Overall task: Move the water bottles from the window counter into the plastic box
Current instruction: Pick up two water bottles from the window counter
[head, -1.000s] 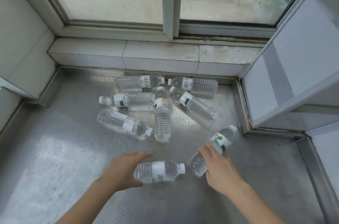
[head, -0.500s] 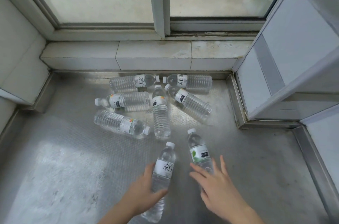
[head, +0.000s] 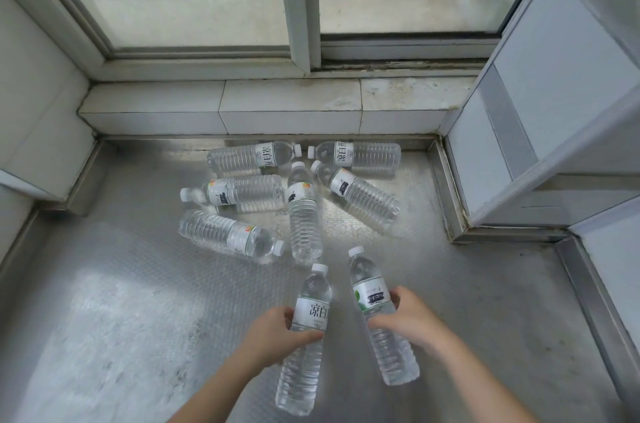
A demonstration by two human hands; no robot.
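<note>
Two bare forearms, no sleeves, watch or rings visible; left hand (head: 277, 332) and right hand (head: 410, 318) ungloved, nails short.

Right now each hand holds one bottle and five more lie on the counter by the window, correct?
Not quite: six lie on the counter, not five, as the head view shows. The rest holds: the left hand grips the white-label bottle and the right hand the green-leaf-label bottle.
</note>
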